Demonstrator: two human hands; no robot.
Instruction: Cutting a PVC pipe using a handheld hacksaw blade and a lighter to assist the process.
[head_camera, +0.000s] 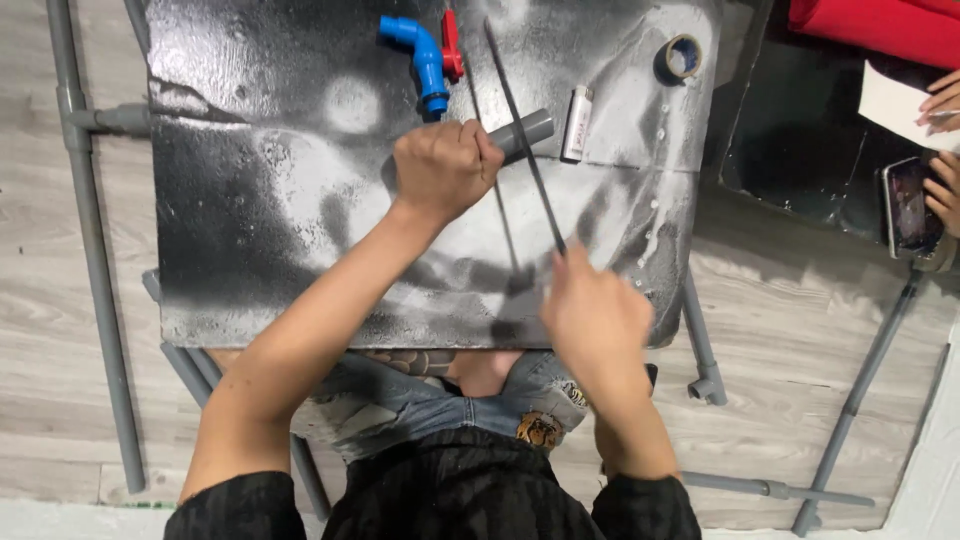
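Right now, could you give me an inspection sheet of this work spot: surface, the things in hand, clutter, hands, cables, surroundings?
Surface: board sprayed black and white, lying over the person's lap.
Things in hand: grey pipe pinned to the board; thin dark blade laid across it.
Clutter: blue elbow with red handle, lighter, tape roll.
Hands: left hand fisted on the pipe; right hand grips the blade's near end.
Cables: nothing seen.
Surroundings: wood-look floor, grey pipes on it, another person's hand by a phone.
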